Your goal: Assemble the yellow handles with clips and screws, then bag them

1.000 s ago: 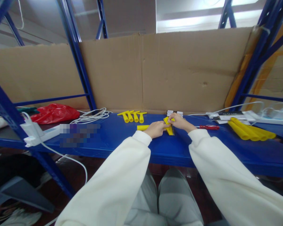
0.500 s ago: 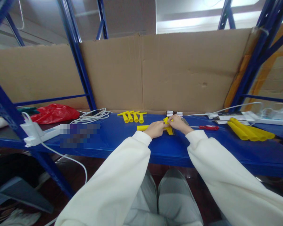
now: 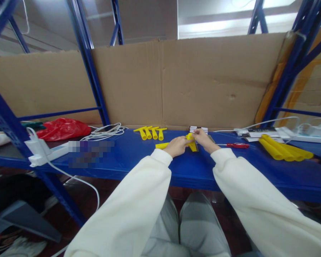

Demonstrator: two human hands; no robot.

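Note:
Both my hands meet over a yellow T-shaped tool on the blue shelf. My left hand is closed around it, with its tubular handle end sticking out to the left and the flared head pointing toward me. My right hand is closed in a pinch at the top of the head; whatever sits between those fingertips is too small to make out. A screwdriver with a red handle lies right of my right hand, its shaft pointing at it.
Several yellow T-shaped pieces stand in a row at back left. Several long yellow tubes lie on the right. White-and-black small packs are stacked behind my hands. A red bag, coiled white cable and power strip occupy the left.
My right hand's fingertips have shifted slightly right, uncovering more of the tool's yellow head. My left hand keeps its hold in nearly the same place.

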